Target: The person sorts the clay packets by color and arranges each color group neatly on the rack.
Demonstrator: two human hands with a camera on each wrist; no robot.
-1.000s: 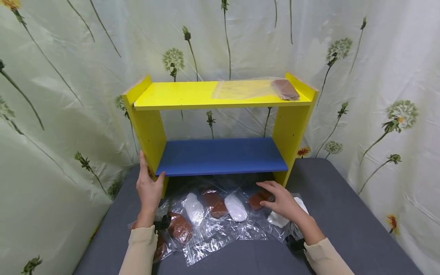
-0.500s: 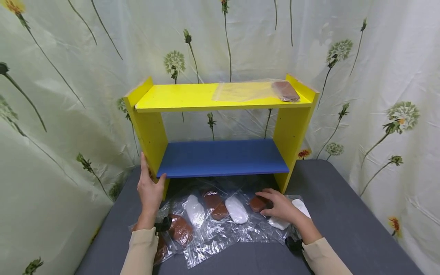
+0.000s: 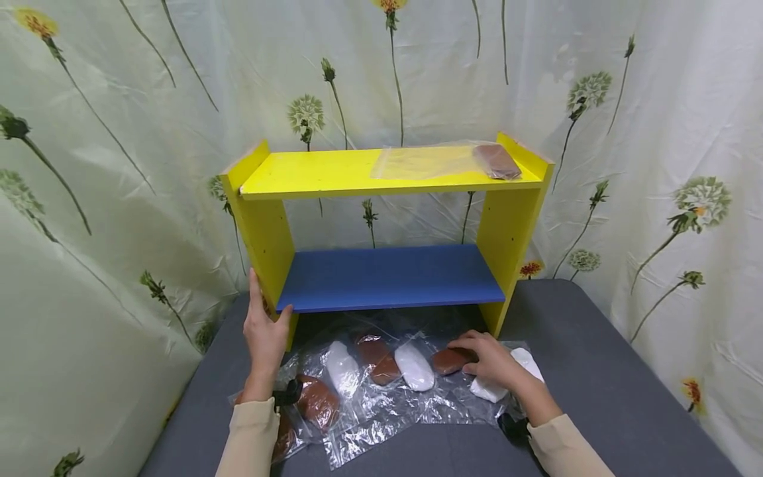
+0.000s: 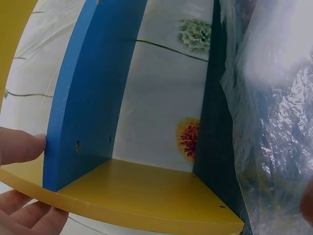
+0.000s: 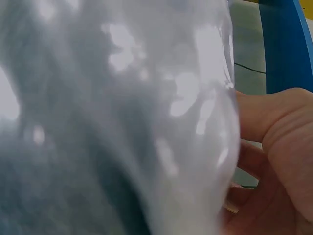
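Observation:
A small shelf unit has yellow side panels and a yellow top board (image 3: 310, 169), with a blue shelf (image 3: 387, 278) below. My left hand (image 3: 265, 334) grips its left side panel (image 3: 259, 245); in the left wrist view the thumb (image 4: 22, 145) touches the blue board's front edge and the fingers (image 4: 36, 215) lie behind the yellow panel. On the table, my right hand (image 3: 495, 363) holds the right end of a brown clay-like lump (image 3: 448, 361) in a clear plastic bag between thumb and fingers. Shiny plastic (image 5: 161, 122) hides much of that grip in the right wrist view.
Bagged white (image 3: 414, 366) and brown lumps (image 3: 378, 360) lie in a row on the grey table (image 3: 596, 371), their clear bags overlapping. Another bagged brown piece (image 3: 497, 161) lies at the right of the top board. A flowered curtain (image 3: 632, 152) hangs behind.
My right hand has lowered onto the brown lump and its fingers have closed in on it. The left hand keeps its place on the shelf unit. The head view has tilted slightly up.

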